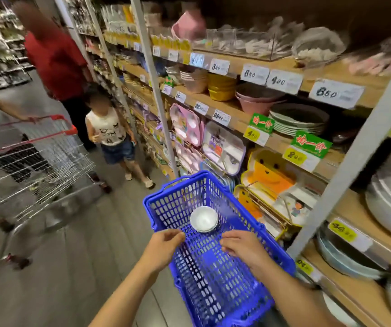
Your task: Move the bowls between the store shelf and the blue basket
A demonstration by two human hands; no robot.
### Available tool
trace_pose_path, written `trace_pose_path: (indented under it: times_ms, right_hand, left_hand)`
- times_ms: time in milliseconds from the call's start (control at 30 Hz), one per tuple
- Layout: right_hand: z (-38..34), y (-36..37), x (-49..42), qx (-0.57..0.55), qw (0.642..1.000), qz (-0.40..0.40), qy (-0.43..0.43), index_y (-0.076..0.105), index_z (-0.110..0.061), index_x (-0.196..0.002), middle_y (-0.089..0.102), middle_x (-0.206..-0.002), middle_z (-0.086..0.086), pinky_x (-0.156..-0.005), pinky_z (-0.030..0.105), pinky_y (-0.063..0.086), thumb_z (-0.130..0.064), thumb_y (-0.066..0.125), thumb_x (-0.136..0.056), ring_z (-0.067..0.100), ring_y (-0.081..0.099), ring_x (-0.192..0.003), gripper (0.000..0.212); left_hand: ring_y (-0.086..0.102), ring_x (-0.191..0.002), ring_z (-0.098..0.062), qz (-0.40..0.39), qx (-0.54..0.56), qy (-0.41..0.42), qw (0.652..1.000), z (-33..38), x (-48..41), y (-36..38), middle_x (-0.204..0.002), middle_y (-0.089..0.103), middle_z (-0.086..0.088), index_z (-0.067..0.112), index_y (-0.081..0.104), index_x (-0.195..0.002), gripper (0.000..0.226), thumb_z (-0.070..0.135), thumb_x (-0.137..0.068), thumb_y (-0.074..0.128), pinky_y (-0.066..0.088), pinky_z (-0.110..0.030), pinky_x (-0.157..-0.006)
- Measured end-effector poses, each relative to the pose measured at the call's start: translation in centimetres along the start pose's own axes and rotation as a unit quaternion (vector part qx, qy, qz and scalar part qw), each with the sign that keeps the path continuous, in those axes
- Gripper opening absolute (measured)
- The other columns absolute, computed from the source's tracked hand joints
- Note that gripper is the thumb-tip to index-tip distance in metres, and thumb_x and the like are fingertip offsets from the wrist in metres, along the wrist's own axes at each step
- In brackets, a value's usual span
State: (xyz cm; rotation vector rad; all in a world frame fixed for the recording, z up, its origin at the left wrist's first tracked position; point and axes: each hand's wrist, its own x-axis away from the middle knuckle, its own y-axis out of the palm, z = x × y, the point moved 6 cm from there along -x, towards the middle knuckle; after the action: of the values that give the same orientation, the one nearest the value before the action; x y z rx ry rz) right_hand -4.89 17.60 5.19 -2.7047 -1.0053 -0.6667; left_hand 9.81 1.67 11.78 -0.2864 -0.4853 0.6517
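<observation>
A blue plastic basket stands on the floor beside the store shelf. Inside it, near the far end, sits a small stack of white bowls. My left hand hovers over the basket's left rim with loosely curled fingers and holds nothing. My right hand hangs over the basket's inside, just to the near right of the bowls, and is also empty. On the shelf are stacked beige bowls, yellow bowls and pink bowls.
A wire shopping cart with a red handle is at the left, pushed by a person's hand. A child and a person in a red shirt stand in the aisle ahead. Grey shelf uprights and plate stacks line the right.
</observation>
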Motion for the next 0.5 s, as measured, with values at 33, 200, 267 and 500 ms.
trace_pose_path:
  times_ms: [33, 200, 267, 500]
  right_hand:
    - [0.0, 0.1, -1.5, 0.01, 1.0, 0.003, 0.01, 0.066, -0.001, -0.103, 0.069, -0.091, 0.019, -0.071, 0.026, 0.051, -0.002, 0.069, -0.084, 0.022, 0.062, -0.079, 0.02]
    - [0.9, 0.3, -9.1, 0.044, 0.996, 0.05, 0.054, 0.059, 0.023, -0.098, 0.054, -0.074, 0.031, -0.059, 0.026, 0.032, 0.005, 0.064, -0.081, 0.02, 0.047, -0.071, 0.026]
    - [1.9, 0.8, -11.9, 0.056, 0.992, 0.068, 0.087, 0.052, 0.03, -0.102, 0.047, -0.066, 0.02, -0.053, 0.025, 0.027, 0.011, 0.059, -0.081, 0.017, 0.043, -0.058, 0.03]
    - [6.8, 3.4, -20.3, 0.03, 0.975, 0.126, 0.181, 0.055, -0.003, -0.065, 0.041, -0.062, 0.009, -0.057, 0.029, 0.029, 0.011, 0.055, -0.085, 0.014, 0.036, -0.061, 0.024]
  left_hand:
    - [0.054, -0.069, -0.008, -0.007, -0.005, -0.011, 1.0, -0.1, -1.9, 0.3, -0.075, 0.066, 0.002, 0.017, 0.067, -0.074, 0.023, 0.013, -0.094, 0.057, 0.041, -0.018, -0.059]
    - [0.051, -0.066, -0.016, -0.035, -0.053, -0.049, 0.997, -1.4, -12.0, 2.3, -0.07, 0.062, -0.004, 0.011, 0.069, -0.085, 0.017, 0.02, -0.094, 0.058, 0.041, -0.029, -0.06]
    - [0.057, -0.074, -0.021, -0.056, -0.096, -0.051, 0.993, -2.4, -16.5, 3.3, -0.081, 0.066, -0.016, 0.003, 0.07, -0.098, 0.023, 0.022, -0.094, 0.057, 0.049, -0.038, -0.072]
    - [0.061, -0.097, -0.034, -0.151, -0.248, -0.057, 0.955, -6.7, -29.7, 8.0, -0.1, 0.064, -0.028, -0.008, 0.063, -0.098, 0.023, 0.012, -0.094, 0.053, 0.045, -0.04, -0.082]
